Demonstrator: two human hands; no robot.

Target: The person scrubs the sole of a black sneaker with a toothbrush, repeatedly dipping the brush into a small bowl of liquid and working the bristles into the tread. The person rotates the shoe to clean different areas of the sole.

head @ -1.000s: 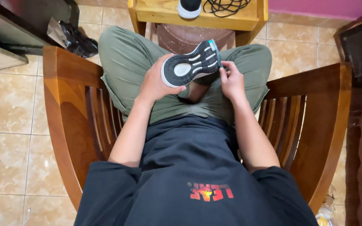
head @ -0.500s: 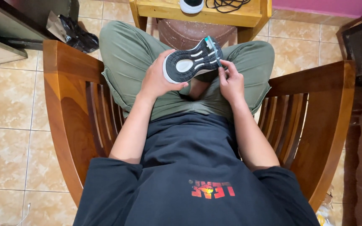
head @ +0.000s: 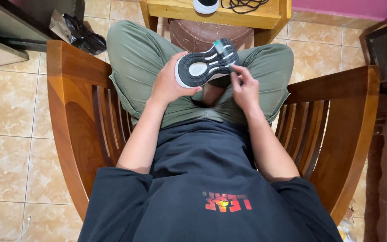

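Soft, even indoor light, sharp focus, faint glare on floor tiles (head: 5, 103) toward nine o'clock, dim corners.

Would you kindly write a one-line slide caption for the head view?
Seated in a wooden armchair, left hand holds a shoe sole-up while right hand applies a small tool.

A shoe (head: 207, 67) (sole up) is being gripped by the left hand (head: 170, 85); a small tube (head: 224, 51) is being pressed against it by the right hand (head: 245, 89).
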